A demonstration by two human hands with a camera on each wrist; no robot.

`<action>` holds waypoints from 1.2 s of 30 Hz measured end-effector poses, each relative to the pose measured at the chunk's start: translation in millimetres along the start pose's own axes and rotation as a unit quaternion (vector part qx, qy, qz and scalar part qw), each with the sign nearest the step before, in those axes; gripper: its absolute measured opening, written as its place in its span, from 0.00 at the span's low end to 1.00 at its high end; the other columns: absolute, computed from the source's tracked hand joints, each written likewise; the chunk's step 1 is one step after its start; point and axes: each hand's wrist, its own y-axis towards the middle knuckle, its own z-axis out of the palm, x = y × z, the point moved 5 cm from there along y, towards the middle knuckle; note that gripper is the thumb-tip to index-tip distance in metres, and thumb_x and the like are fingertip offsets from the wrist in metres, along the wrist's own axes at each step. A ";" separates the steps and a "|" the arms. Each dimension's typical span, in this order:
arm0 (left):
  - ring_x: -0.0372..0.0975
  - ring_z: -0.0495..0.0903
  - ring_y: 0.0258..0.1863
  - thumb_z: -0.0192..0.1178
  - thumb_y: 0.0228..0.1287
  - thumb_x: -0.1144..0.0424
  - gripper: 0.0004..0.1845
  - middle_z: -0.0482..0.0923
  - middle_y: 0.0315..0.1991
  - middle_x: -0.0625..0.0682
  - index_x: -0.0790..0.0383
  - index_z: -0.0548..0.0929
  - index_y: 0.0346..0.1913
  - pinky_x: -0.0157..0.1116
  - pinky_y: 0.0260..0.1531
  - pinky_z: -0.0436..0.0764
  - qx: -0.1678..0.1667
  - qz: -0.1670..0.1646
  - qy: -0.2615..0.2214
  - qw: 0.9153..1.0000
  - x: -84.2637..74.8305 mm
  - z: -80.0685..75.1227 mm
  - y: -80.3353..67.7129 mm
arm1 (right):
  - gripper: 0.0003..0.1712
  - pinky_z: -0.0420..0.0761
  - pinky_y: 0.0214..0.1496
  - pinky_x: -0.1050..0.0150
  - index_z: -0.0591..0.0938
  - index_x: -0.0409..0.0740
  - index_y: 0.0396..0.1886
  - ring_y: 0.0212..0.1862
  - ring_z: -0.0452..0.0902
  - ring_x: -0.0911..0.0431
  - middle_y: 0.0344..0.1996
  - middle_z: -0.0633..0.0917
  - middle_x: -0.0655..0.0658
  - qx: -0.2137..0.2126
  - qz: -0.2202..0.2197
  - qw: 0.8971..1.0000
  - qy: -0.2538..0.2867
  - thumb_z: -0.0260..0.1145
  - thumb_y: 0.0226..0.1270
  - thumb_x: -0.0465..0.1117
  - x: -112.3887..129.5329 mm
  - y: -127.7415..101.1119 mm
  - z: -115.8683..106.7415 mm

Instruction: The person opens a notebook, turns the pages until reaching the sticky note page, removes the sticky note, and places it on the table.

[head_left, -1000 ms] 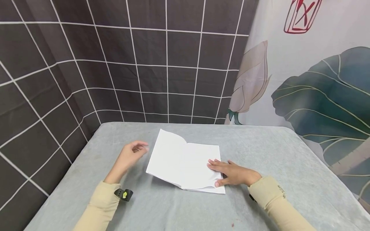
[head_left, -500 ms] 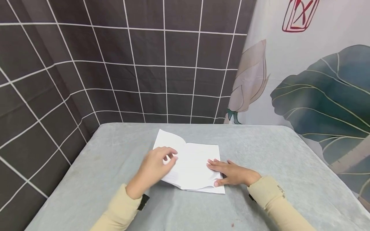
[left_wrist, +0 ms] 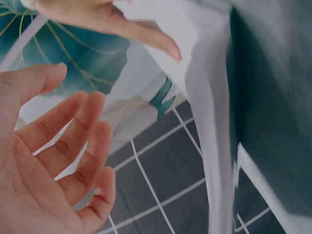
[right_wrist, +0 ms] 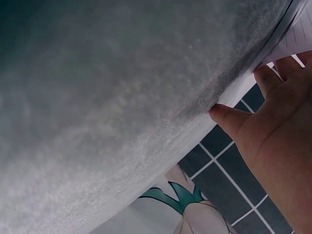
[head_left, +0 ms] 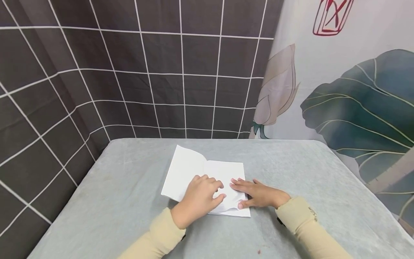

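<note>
An open white book [head_left: 189, 166] lies in the middle of the grey table [head_left: 129, 201], its left page raised a little. My left hand [head_left: 207, 192] rests on the book's right page, fingers loosely bent and touching the paper. In the left wrist view that left hand [left_wrist: 58, 161] shows an empty palm with relaxed fingers, beside the book's white page edge [left_wrist: 209, 122]. My right hand [head_left: 253, 192] lies flat on the right page's outer edge, thumb at the lifted lower corner. The right wrist view shows this right hand [right_wrist: 273, 131] with its thumb against the book's lined pages [right_wrist: 297, 34].
A dark curtain with a white grid [head_left: 129, 72] hangs behind and to the left of the table. A cloth printed with a lotus leaf [head_left: 355, 100] hangs at the right. The table's far edge meets these hangings.
My left hand has moved right, from beside the book's left edge onto the pages, close to the right hand. The right hand and the book have stayed put.
</note>
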 end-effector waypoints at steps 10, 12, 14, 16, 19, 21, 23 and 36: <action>0.37 0.78 0.29 0.67 0.54 0.49 0.11 0.85 0.32 0.42 0.49 0.87 0.37 0.33 0.30 0.69 0.075 0.015 0.026 0.997 -19.4 30.5 3.0 | 0.46 0.47 0.66 0.28 0.62 0.47 0.73 0.75 0.51 0.41 0.75 0.58 0.43 -0.004 -0.005 1.000 -0.007 0.62 0.60 0.63 0.5 1.3 1.2; 0.37 0.78 0.28 0.68 0.54 0.49 0.11 0.85 0.32 0.42 0.49 0.87 0.37 0.34 0.30 0.69 0.090 0.016 0.030 0.995 -21.5 35.0 3.8 | 0.46 0.47 0.66 0.28 0.62 0.47 0.73 0.75 0.51 0.41 0.75 0.58 0.43 -0.004 -0.003 1.000 -0.007 0.62 0.60 0.62 0.4 1.3 1.0; 0.37 0.77 0.27 0.68 0.54 0.47 0.12 0.85 0.31 0.42 0.49 0.86 0.36 0.34 0.30 0.68 0.101 0.017 0.036 0.994 -23.1 39.9 4.6 | 0.46 0.46 0.67 0.29 0.61 0.47 0.73 0.75 0.50 0.42 0.75 0.58 0.44 -0.004 0.002 1.000 -0.007 0.62 0.60 0.62 0.2 0.9 1.0; 0.37 0.77 0.26 0.68 0.53 0.46 0.12 0.84 0.30 0.42 0.49 0.86 0.35 0.34 0.29 0.67 0.109 0.019 0.040 0.993 -24.6 44.4 5.4 | 0.46 0.46 0.67 0.29 0.61 0.48 0.73 0.75 0.51 0.42 0.75 0.58 0.45 -0.004 0.004 1.000 -0.007 0.62 0.60 0.62 0.3 0.4 0.8; 0.37 0.77 0.26 0.67 0.54 0.46 0.12 0.84 0.29 0.43 0.49 0.86 0.34 0.34 0.28 0.66 0.116 0.021 0.045 0.992 -25.7 52.1 6.1 | 0.46 0.46 0.67 0.29 0.61 0.48 0.74 0.75 0.50 0.43 0.75 0.58 0.45 -0.004 0.006 1.000 -0.006 0.62 0.60 0.62 -0.1 -0.4 0.8; 0.37 0.77 0.26 0.66 0.54 0.47 0.12 0.84 0.29 0.43 0.49 0.86 0.34 0.35 0.28 0.66 0.121 0.020 0.047 0.991 -26.2 56.3 6.5 | 0.45 0.46 0.67 0.29 0.61 0.48 0.74 0.75 0.50 0.42 0.75 0.58 0.45 -0.005 0.005 1.000 -0.006 0.61 0.61 0.62 -0.7 -0.7 0.8; 0.37 0.78 0.27 0.66 0.54 0.47 0.12 0.84 0.30 0.43 0.50 0.86 0.34 0.35 0.29 0.67 0.124 0.020 0.049 0.991 -27.0 60.0 7.0 | 0.45 0.47 0.66 0.29 0.62 0.47 0.73 0.75 0.51 0.42 0.75 0.58 0.44 -0.007 0.002 1.000 -0.007 0.61 0.61 0.62 -1.0 -1.2 0.5; 0.38 0.80 0.29 0.68 0.54 0.52 0.10 0.84 0.30 0.45 0.53 0.87 0.35 0.36 0.30 0.70 0.119 0.021 0.061 0.991 -30.3 60.3 6.3 | 0.44 0.48 0.65 0.28 0.63 0.46 0.73 0.75 0.51 0.41 0.74 0.59 0.42 -0.011 -0.011 1.000 -0.007 0.60 0.62 0.63 1.9 -0.5 0.5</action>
